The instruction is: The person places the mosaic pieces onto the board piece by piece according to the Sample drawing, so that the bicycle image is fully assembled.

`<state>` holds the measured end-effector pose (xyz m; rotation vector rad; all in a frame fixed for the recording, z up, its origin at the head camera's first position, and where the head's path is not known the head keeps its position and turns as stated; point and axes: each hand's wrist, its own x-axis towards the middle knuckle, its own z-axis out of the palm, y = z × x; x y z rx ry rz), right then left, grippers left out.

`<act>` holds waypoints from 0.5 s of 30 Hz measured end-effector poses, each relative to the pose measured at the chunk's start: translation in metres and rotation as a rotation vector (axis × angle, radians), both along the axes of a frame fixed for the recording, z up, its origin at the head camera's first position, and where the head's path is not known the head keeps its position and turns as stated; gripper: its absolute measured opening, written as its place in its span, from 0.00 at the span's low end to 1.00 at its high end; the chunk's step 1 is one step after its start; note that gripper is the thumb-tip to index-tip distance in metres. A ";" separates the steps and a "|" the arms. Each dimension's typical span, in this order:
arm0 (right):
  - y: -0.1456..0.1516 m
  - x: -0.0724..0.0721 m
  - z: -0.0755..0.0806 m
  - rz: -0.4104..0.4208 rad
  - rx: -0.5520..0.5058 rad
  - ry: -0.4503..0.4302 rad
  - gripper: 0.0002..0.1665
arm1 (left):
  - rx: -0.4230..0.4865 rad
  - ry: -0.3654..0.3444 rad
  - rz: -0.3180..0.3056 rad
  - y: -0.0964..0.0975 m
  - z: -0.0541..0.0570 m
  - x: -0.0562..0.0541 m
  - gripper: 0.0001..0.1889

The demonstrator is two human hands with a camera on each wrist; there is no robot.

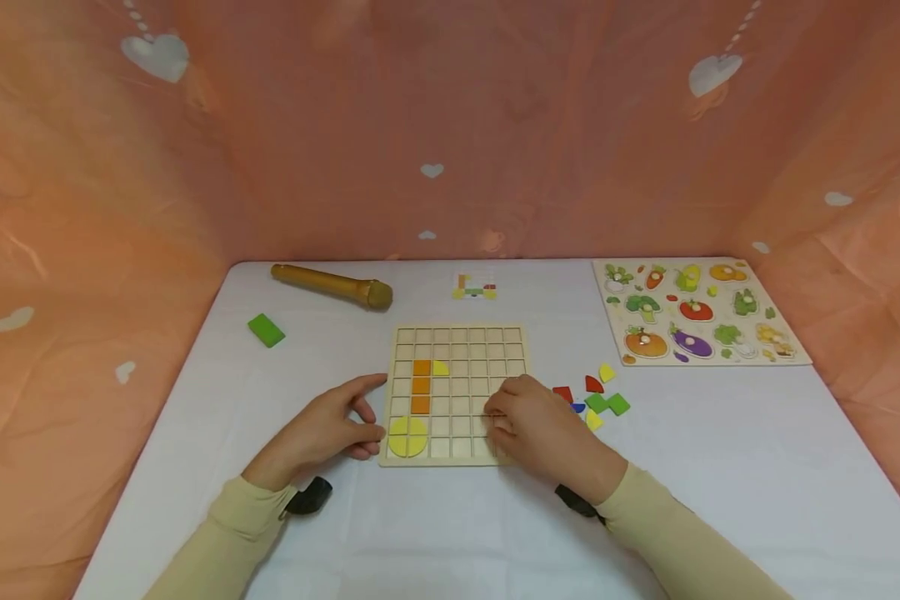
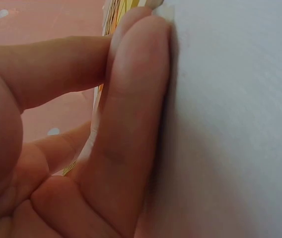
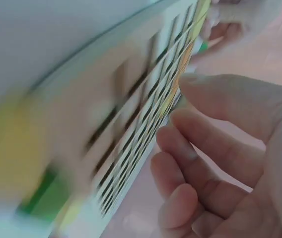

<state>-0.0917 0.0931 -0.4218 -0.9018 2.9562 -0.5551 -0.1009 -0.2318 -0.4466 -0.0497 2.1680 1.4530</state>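
A wooden grid board (image 1: 461, 385) lies on the table. Three orange squares (image 1: 421, 386) stand in a column on its left side, beside one yellow quarter-circle (image 1: 440, 367). Yellow quarter pieces (image 1: 408, 437) form a disc in its lower left corner. My left hand (image 1: 322, 429) rests at the board's left edge, index finger stretched along it, holding nothing visible. Over the board's right edge hovers my right hand (image 1: 543, 429), its fingers loosely bent. The right wrist view shows nothing between the right thumb (image 3: 220, 94) and the fingers.
Loose pieces lie right of the board: green squares (image 1: 618, 404), red ones (image 1: 593, 384), yellow ones (image 1: 607, 372) and a blue one (image 1: 578, 408). Around stand a pattern card (image 1: 475, 286), a gold microphone (image 1: 330, 283), a green rectangle (image 1: 266, 330) and a vegetable puzzle (image 1: 697, 312).
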 end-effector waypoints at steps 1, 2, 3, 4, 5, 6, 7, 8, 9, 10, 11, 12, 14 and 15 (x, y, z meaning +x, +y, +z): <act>0.009 0.001 0.000 -0.017 0.006 0.000 0.07 | -0.002 0.005 -0.004 0.000 0.000 0.000 0.44; 0.017 0.001 0.001 -0.029 0.011 0.000 0.07 | -0.002 0.006 -0.005 -0.001 0.000 -0.001 0.44; 0.024 0.001 0.001 -0.043 0.016 -0.003 0.07 | 0.000 0.007 -0.006 -0.001 0.000 -0.001 0.44; 0.032 0.001 0.001 -0.052 0.024 -0.008 0.07 | 0.004 0.008 -0.006 -0.001 0.000 -0.001 0.44; 0.038 0.002 0.001 -0.063 0.034 -0.015 0.08 | 0.007 0.007 -0.006 -0.001 0.000 -0.001 0.44; 0.044 0.002 0.002 -0.068 0.043 -0.025 0.08 | 0.009 0.006 -0.004 -0.001 0.000 -0.001 0.44; 0.049 0.003 0.002 -0.074 0.053 -0.031 0.09 | 0.010 0.006 -0.004 -0.001 0.000 -0.001 0.44; 0.054 0.003 0.001 -0.081 0.057 -0.039 0.10 | 0.010 0.003 -0.002 -0.001 0.000 -0.001 0.44; 0.059 0.005 0.001 -0.092 0.064 -0.049 0.10 | 0.008 0.005 -0.005 -0.001 0.000 -0.001 0.44; 0.062 0.006 0.000 -0.100 0.067 -0.054 0.10 | 0.006 0.004 -0.006 -0.001 0.000 -0.001 0.44; 0.065 0.007 0.000 -0.109 0.070 -0.061 0.10 | 0.003 0.002 -0.006 -0.001 0.000 -0.001 0.44; 0.068 0.008 -0.001 -0.118 0.072 -0.070 0.11 | 0.000 0.002 -0.006 0.000 0.000 0.000 0.44; 0.071 0.010 -0.003 -0.138 0.071 -0.085 0.11 | -0.006 0.002 -0.008 0.000 0.000 0.000 0.44; 0.072 0.011 -0.004 -0.145 0.072 -0.092 0.11 | -0.006 0.003 -0.009 0.001 0.000 0.000 0.44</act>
